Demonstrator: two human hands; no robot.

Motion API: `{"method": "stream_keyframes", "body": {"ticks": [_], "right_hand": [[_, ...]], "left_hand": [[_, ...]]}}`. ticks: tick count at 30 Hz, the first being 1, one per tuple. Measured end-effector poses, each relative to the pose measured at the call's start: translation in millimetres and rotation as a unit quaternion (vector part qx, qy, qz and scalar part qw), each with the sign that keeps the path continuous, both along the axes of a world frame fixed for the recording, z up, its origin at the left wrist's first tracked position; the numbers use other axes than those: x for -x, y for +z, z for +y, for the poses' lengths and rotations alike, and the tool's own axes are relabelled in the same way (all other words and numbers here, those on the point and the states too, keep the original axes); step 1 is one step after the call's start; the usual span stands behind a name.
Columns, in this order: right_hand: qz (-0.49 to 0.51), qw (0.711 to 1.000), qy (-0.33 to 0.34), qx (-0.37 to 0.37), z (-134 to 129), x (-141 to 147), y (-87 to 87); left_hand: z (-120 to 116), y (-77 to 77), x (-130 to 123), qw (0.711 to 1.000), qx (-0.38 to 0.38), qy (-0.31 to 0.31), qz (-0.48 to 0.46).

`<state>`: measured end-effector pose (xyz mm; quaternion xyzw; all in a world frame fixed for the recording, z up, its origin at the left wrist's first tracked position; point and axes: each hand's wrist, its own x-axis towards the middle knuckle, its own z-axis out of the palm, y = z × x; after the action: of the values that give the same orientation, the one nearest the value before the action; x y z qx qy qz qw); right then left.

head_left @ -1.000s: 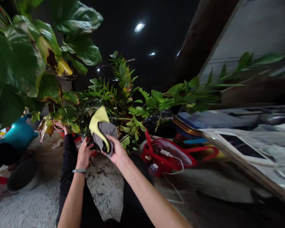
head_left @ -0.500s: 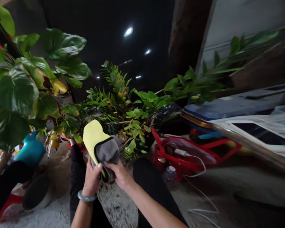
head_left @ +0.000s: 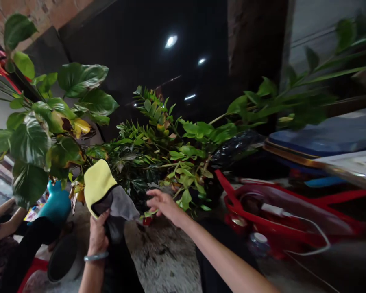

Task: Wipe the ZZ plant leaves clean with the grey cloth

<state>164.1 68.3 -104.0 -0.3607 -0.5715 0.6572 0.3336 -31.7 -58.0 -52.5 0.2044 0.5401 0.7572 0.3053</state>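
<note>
A two-sided cloth [head_left: 101,182], yellow on one face and grey on the other with a dark edging, is gripped in my left hand [head_left: 98,234]. A pale bracelet circles that wrist. My right hand [head_left: 163,205] is stretched forward, away from the cloth, its fingers loosely bent and apart with nothing visible in them. It is near the lower leaves of a green potted plant [head_left: 183,156]. To the left, a plant with broad leaves [head_left: 33,134] has some yellowed and browned ones.
A red basket [head_left: 240,209] holds a white charger [head_left: 273,209] with a cable; a small bottle [head_left: 259,242] stands beside it. A blue-topped table [head_left: 326,132] is at right. On the left are another person's arms [head_left: 6,228], a teal watering can [head_left: 56,201] and a dark bucket [head_left: 64,258].
My right hand has let go of the cloth and moved forward by the leaves. The left hand has shifted left with the cloth. The view has swung left.
</note>
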Motion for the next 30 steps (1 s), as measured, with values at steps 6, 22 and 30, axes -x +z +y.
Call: {"method": "stream_keyframes", "body": {"ticks": [6,22,30], "right_hand": [[0.068,0.983,-0.067,0.16,45,26,3.4],[0.125,0.966,-0.166,0.156,62,45,-38.8],[0.126,0.963,-0.161,0.177,60,35,-40.6]], "left_hand": [[43,63.0,40,0.992,-0.028,0.016,0.121],[48,46.6,28,0.944,0.1,-0.194,0.246],[76,30.6,30,0.943,0.109,-0.156,0.274]]}}
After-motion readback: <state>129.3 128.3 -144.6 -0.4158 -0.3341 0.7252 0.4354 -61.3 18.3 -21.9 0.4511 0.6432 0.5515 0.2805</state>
